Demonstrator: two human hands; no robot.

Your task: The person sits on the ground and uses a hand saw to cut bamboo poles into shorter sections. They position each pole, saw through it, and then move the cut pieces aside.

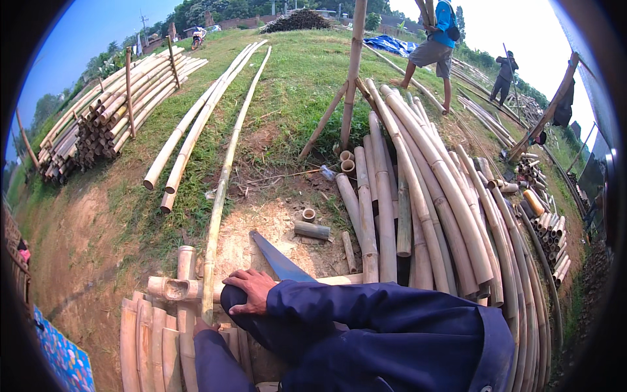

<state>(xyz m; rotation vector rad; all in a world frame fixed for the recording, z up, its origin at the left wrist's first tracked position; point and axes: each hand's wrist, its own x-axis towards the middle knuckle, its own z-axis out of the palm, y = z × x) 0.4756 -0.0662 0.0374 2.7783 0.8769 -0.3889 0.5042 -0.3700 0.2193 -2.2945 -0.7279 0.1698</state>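
A long thin bamboo pole (223, 189) runs from the grass toward me, across a bamboo crosspiece (189, 289) with a notch cut in it. At the pole's near end my left hand (204, 325) is closed round it, largely covered by the dark blue sleeve. My right hand (253, 289) lies with fingers spread on my raised knee, holding nothing. Beyond that forearm a hand saw (279, 260) shows its blade; its handle is hidden. Short bamboo offcuts (312, 230) lie on sawdust past the blade.
Thick bamboo poles (418, 189) are heaped close on my right, near a propped upright post (353, 78). Two more poles (196, 134) lie on the grass, with a stacked pile (108, 124) farther left. A person in blue (439, 49) stands barefoot beyond; another (504, 77) is farther off.
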